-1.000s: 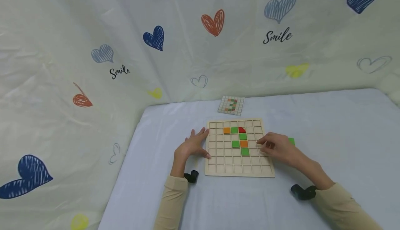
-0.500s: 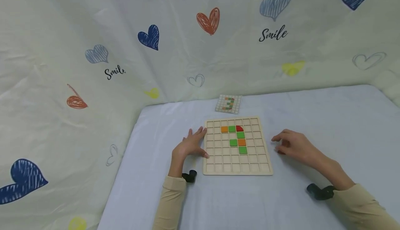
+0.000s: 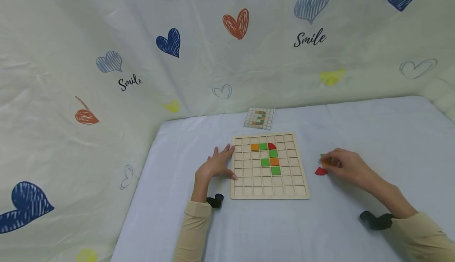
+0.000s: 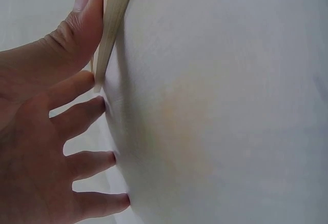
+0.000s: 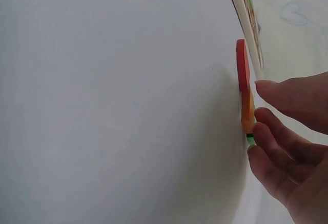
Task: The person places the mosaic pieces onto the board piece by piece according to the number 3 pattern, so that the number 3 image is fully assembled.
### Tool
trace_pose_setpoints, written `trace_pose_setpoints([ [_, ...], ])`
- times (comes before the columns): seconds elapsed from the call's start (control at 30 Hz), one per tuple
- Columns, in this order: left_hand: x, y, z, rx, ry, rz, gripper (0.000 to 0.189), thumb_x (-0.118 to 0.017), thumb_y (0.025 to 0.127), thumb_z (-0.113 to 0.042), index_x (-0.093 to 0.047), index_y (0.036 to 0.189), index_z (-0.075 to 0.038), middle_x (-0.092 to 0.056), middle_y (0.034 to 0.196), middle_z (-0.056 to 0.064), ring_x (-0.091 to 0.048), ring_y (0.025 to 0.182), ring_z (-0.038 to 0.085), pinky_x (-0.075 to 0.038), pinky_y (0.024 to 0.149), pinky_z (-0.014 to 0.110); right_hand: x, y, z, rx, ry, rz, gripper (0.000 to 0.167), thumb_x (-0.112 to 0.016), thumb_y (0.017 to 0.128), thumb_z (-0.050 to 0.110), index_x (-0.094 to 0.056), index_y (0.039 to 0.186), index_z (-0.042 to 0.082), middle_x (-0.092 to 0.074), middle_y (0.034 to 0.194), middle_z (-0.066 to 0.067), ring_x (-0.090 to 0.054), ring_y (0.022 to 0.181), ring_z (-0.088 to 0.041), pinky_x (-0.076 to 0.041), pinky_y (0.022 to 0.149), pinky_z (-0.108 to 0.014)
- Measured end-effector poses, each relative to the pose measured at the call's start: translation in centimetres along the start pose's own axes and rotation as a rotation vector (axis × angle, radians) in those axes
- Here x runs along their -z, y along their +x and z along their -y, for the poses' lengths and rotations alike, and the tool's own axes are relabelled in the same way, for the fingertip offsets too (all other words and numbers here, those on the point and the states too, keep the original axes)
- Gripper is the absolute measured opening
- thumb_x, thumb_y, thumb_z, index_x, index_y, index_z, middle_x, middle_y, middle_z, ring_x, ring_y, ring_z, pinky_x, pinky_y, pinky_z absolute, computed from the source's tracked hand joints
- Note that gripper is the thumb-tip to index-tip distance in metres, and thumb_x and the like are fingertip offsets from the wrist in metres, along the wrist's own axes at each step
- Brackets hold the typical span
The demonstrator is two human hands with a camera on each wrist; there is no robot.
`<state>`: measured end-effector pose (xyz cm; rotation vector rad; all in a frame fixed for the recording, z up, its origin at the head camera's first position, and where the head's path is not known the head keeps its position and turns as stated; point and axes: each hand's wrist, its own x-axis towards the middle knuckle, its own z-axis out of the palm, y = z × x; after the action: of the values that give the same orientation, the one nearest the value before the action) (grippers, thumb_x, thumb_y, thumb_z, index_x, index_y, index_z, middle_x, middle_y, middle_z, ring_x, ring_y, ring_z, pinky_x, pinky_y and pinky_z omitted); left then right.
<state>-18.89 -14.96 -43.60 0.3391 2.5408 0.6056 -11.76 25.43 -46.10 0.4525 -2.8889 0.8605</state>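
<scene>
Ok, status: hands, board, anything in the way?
Left hand touching board, left edge. Right hand at loose red piece, orange piece, green piece; grip unclear. Seven tiles on board. No obstruction seen.

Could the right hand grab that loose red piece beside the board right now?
Probably yes: the right hand is very close to the red piece, and nothing visible seems to block the way between them.

Matt wood is seen in the board at the left hand, a smooth finish on the red piece beside the right hand, and matt, faintly creased cloth beneath both.
</scene>
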Motion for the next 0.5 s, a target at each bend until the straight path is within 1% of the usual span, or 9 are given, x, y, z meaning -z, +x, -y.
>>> trace_pose_setpoints([
  [0.17,-0.06,0.02,0.05,0.000,0.002,-0.001,0.111,-0.092,0.077,-0.026,-0.025,0.165,-0.015,-0.013,0.173,0.006,0.003,0.158,0.046,-0.009,0.122,0.071,0.07,-0.21,-0.58,-0.009,-0.027,0.016,0.021,-0.085,0.078,0.002,-0.077,0.097,0.001,-0.068,0.091,-0.007,-0.058,0.075,-0.017,-0.050,0.060,-0.021],
  [0.3,-0.09,-0.01,0.04,0.003,-0.001,-0.003,0.111,-0.092,0.077,-0.025,-0.025,0.165,-0.015,-0.013,0.174,0.005,0.003,0.158,0.046,-0.009,0.123,0.071,0.19,-0.31,-0.92,-0.011,-0.026,0.035,0.021,-0.085,0.078,0.000,-0.077,0.098,0.000,-0.067,0.093,-0.012,-0.058,0.076,-0.019,-0.050,0.060,-0.021],
  [0.4,-0.07,0.00,-0.03,0.005,-0.002,-0.003,0.111,-0.092,0.076,-0.025,-0.025,0.165,-0.016,-0.013,0.173,0.005,0.003,0.158,0.045,-0.009,0.123,0.071,0.23,-0.40,-0.96,0.001,-0.023,0.042,0.022,-0.085,0.077,0.000,-0.077,0.097,0.001,-0.067,0.093,-0.011,-0.058,0.076,-0.019,-0.050,0.060,-0.022],
  [0.5,-0.03,0.04,-0.09,0.005,-0.003,-0.002,0.112,-0.092,0.076,-0.025,-0.025,0.165,-0.017,-0.013,0.173,0.005,0.004,0.158,0.045,-0.009,0.123,0.071,0.15,-0.50,-0.63,0.008,-0.013,0.044,0.021,-0.086,0.078,0.003,-0.078,0.098,0.002,-0.066,0.091,-0.006,-0.057,0.076,-0.016,-0.050,0.060,-0.021],
])
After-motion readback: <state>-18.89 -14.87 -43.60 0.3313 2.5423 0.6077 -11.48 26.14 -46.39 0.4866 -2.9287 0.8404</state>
